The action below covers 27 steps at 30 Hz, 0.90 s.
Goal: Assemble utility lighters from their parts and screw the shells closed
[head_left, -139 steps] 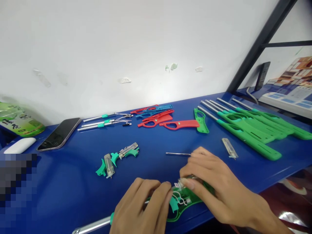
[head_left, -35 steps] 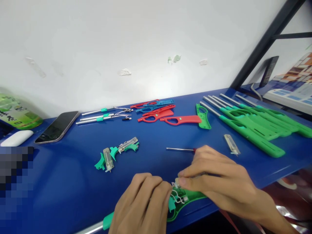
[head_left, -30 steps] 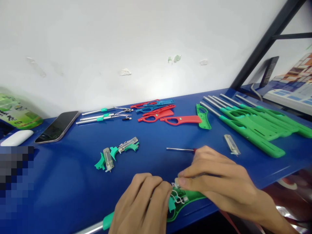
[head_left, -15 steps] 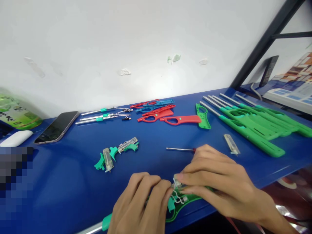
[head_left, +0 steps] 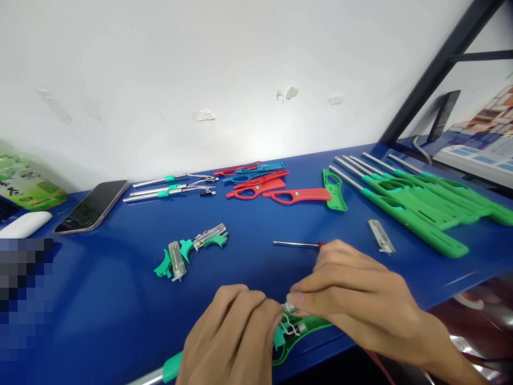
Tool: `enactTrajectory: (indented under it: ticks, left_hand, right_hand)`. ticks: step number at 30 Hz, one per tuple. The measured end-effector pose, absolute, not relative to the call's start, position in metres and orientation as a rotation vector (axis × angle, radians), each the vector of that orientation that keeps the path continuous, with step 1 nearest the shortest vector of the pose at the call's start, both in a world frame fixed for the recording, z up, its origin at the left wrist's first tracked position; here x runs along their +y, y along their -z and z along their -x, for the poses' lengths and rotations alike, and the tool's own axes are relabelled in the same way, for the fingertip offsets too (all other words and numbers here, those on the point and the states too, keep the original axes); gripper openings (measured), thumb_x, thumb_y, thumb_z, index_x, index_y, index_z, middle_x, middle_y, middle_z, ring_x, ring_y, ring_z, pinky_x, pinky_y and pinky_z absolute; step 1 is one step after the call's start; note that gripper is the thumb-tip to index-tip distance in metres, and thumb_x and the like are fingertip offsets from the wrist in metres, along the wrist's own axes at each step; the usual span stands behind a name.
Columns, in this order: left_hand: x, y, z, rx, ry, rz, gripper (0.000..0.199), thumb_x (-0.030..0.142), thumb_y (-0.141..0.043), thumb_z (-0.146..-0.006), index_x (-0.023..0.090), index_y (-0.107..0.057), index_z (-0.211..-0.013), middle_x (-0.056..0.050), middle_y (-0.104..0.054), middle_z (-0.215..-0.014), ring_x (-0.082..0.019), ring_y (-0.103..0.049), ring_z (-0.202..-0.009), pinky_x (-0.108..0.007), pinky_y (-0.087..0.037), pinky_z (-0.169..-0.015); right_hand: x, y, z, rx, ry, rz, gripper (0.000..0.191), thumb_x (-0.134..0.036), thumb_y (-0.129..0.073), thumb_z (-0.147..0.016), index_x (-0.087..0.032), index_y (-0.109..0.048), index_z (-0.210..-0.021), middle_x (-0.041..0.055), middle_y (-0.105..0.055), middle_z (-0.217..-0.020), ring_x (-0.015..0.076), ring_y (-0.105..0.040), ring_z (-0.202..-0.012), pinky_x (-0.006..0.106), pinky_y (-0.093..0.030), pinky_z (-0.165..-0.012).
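Observation:
My left hand (head_left: pixel 236 337) curls over a green lighter half-shell (head_left: pixel 316 323) at the table's front edge. Beyond that hand, a teal collar and metal tube (head_left: pixel 154 377) stick out to the lower left. Inside the shell are a teal trigger (head_left: pixel 279 337) and loose white wires (head_left: pixel 289 326). My right hand (head_left: pixel 360 299) is closed, thumb and fingers pinching a clear fuel tank (head_left: pixel 289 308) whose valve end shows between both hands; the rest is hidden. A screwdriver (head_left: pixel 296 244) lies just beyond my right hand, its dark red handle mostly covered.
Several green lighters (head_left: pixel 420 214) lie at the right, near a loose clear tank (head_left: pixel 380 236). Red and blue shells (head_left: pixel 296 197) and metal tubes with wires (head_left: pixel 160 192) line the wall. Teal triggers and tanks (head_left: pixel 177 259) sit left of centre. A phone (head_left: pixel 94 206) lies far left.
The clear tank's valve end has tipped lower toward the shell, and my right fingers have moved slightly with it. My left hand keeps its place on the shell.

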<state>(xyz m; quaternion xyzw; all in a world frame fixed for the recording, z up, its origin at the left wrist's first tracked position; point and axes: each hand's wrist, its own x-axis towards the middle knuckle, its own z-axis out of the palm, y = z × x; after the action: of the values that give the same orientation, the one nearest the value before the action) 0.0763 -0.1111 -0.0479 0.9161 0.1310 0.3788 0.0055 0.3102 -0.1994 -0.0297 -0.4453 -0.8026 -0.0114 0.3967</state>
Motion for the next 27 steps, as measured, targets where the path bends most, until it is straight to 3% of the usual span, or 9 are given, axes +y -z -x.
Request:
enactTrajectory:
  ticks: [5,13,27]
  left_hand:
    - [-0.1121,0.0509,-0.0772,0.428,-1.206,-2.849,0.025,-0.004,-0.068,-0.091,0.015,-0.070,-0.108,-0.002,-0.077,-0.096,-0.018,-0.066,-0.090,-0.034,-0.058,-0.091]
    - [-0.1066,0.0443,-0.0760,0.397,-1.139,-2.945,0.020,0.002,-0.062,-0.102,0.014,-0.071,-0.115,0.001,-0.080,-0.102,-0.016,-0.069,-0.095,-0.032,-0.057,-0.092]
    - [-0.1102,0.0519,-0.0736,0.470,-1.101,-2.934,0.021,0.003,-0.067,-0.097,0.015,-0.071,-0.114,-0.002,-0.078,-0.103,-0.020,-0.070,-0.097,-0.035,-0.060,-0.094]
  right_hand:
    - [-0.1994,0.0292,-0.3089,-2.041,0.030,1.117,0.018,-0.007,-0.060,-0.107,-0.015,-0.075,-0.112,0.0054,-0.083,-0.103,0.0141,-0.071,-0.086,0.033,-0.051,-0.083]
    - [-0.1991,0.0260,-0.3088,-1.970,0.093,1.225,0.013,-0.019,-0.065,-0.109,-0.018,-0.078,-0.111,0.0023,-0.083,-0.098,0.0135,-0.073,-0.081,0.033,-0.052,-0.084]
    - [-0.2010,0.0251,-0.3098,-2.017,0.068,1.240,0.018,-0.015,-0.061,-0.110,-0.020,-0.078,-0.112,0.0005,-0.083,-0.103,0.0127,-0.072,-0.085,0.031,-0.052,-0.088]
